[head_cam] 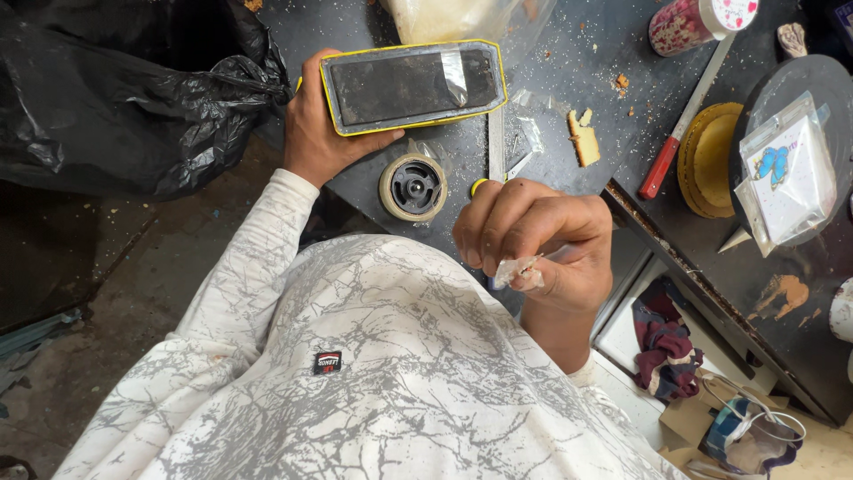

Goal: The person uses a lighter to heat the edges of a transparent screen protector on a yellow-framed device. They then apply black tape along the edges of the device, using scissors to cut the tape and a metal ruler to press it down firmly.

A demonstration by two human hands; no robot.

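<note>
Pinching crumpled clear plastic [520, 271], right hand [538, 240] hides it — left hand [315, 133] grips yellow-edged slab [413, 84].

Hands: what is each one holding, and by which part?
The left hand grips the yellow-edged phone by its end. The right hand pinches a crumpled scrap of clear tape between its fingertips.

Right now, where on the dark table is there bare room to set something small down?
The barest patch of the dark table lies between the yellow-edged phone and the red-handled knife, though dusted with crumbs. The left hand holds the phone; the tape roll and the right hand, pinching a clear wrapper, crowd the near edge.
</note>
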